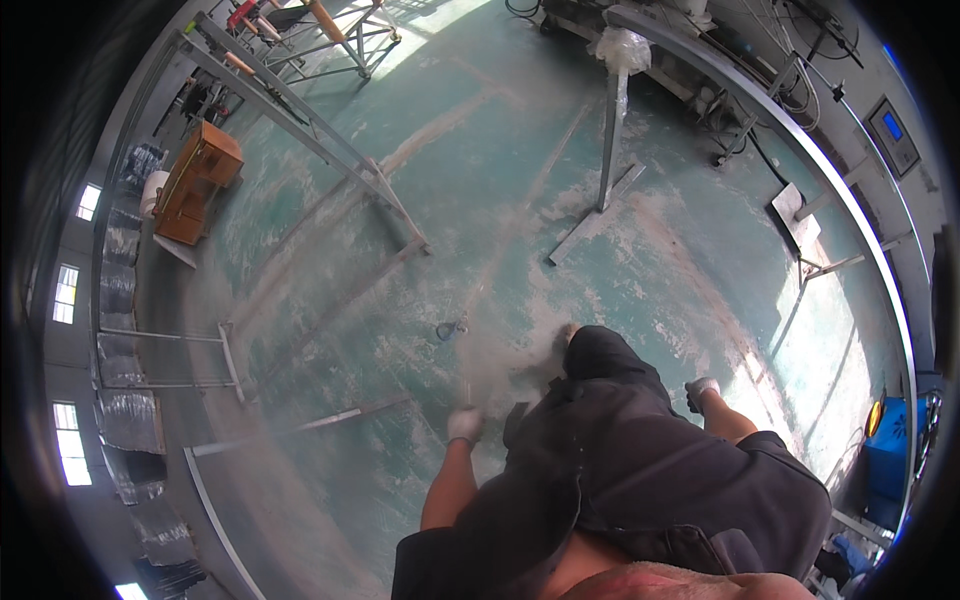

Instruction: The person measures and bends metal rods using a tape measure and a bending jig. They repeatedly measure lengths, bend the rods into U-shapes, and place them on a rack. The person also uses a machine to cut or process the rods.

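Note:
My left hand [466, 425], in a pale work glove, hangs low beside my left leg above the green floor. It looks rounded, but its fingers are too small and smeared to make out. Out to the right of my legs is my right hand [705, 389], in a pale glove with a dark finger side. Its fingers point down and partly hide, so whether they hold anything does not show. Neither hand touches any stand or frame. I am on my feet in dark trousers [610, 365], one shoe [568, 335] showing ahead.
A small bluish ring-shaped thing [446, 330] lies on the worn green floor [400, 300]. Metal frames with floor feet stand left [400, 215] and ahead [607, 140]. A wooden cabinet [200, 180] stands far left. A long curved-looking rail [850, 150] and a blue machine [893, 455] are right.

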{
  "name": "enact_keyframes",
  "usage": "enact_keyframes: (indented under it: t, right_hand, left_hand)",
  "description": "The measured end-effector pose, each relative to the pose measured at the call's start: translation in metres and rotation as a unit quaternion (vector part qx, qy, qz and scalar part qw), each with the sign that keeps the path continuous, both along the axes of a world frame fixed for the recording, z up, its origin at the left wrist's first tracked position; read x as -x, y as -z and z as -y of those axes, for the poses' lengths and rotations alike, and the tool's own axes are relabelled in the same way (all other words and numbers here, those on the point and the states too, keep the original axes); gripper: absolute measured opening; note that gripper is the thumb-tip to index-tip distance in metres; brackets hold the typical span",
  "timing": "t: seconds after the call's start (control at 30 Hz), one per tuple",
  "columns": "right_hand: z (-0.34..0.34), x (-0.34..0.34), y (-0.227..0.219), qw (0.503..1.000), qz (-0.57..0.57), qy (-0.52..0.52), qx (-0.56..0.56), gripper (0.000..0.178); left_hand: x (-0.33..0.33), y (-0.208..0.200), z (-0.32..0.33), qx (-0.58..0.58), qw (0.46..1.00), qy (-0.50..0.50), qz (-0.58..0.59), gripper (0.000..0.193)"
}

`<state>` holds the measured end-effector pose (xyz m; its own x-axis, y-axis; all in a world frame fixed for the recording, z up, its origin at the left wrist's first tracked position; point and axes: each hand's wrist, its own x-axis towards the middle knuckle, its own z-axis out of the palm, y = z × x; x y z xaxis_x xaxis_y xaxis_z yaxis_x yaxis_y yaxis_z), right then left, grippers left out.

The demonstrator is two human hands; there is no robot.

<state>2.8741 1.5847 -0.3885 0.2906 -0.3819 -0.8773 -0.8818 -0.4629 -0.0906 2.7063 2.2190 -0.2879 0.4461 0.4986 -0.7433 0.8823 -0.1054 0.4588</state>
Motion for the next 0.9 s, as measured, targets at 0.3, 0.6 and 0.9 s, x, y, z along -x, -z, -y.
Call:
enact_keyframes:
  t: [0.3,0.6,0.9]
  right_hand:
    - [-0.219,-0.281,0.025,0.986,0.010,-0.162,-0.040,0.037]
    - [-0.537,-0.683,-0.068,0.882,0.336,-0.265,-0.198,0.037]
    - [-0.688,-0.867,-0.106,0.811,0.374,-0.433,-0.116,0.051]
  left_hand:
    - [-0.137,0.078,-0.120,-0.095,0.955,0.278,0.048,0.037]
    - [-0.440,-0.057,-0.211,-0.007,0.999,-0.031,0.002,0.032]
    - [-0.647,0.038,-0.377,-0.090,0.988,0.120,-0.026,0.038]
